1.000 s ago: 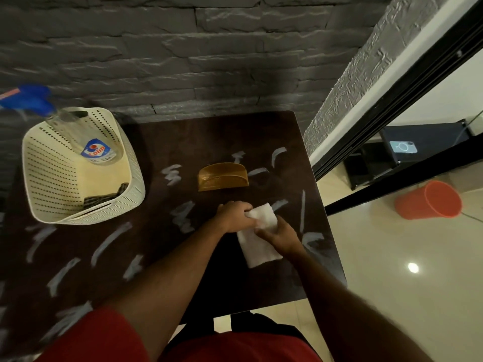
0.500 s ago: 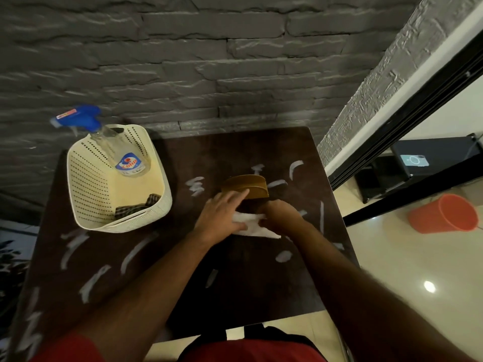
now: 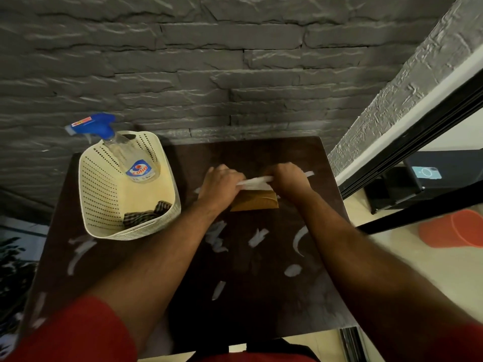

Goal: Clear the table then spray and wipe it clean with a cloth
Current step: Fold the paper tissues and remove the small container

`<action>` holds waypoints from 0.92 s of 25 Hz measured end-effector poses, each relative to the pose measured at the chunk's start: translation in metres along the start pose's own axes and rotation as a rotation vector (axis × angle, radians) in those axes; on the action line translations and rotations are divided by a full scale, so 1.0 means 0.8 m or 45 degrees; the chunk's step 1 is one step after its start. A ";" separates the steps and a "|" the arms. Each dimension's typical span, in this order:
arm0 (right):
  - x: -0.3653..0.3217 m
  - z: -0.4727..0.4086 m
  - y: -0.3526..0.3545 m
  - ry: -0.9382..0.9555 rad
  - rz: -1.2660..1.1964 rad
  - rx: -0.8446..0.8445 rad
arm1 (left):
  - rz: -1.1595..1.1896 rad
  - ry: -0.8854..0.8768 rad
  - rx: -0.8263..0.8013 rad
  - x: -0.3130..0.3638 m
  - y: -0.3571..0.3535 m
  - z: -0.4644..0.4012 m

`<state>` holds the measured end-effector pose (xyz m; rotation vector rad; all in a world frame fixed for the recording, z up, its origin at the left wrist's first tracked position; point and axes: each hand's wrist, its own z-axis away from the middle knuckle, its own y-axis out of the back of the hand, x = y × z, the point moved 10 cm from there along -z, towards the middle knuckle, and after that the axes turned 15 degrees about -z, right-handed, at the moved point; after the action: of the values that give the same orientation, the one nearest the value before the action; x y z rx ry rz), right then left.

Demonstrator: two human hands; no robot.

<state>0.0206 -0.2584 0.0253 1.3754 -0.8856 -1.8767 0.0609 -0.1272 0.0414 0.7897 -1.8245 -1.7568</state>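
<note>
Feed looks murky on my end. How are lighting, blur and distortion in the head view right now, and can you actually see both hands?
Head view: dim over the dark table, brighter on the floor at right; wide-angle bending at the edges, forearms soft near the bottom; left hand and right hand fairly sharp, both gripping the white napkin above the brown holder; white smears stay readable.
</note>
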 end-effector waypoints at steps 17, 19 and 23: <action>0.056 -0.001 -0.051 -0.171 -0.202 -0.292 | 0.243 0.003 -0.337 0.002 -0.090 0.011; 0.061 -0.001 -0.061 -0.241 -0.207 -0.398 | 0.277 0.023 -0.365 -0.005 -0.097 0.013; 0.063 -0.004 -0.067 -0.301 -0.266 -0.433 | 0.311 0.091 -0.386 -0.008 -0.102 0.015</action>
<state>0.0059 -0.2692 -0.0462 1.0866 -0.5102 -2.2621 0.0633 -0.1145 -0.0407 0.4810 -1.4900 -1.7622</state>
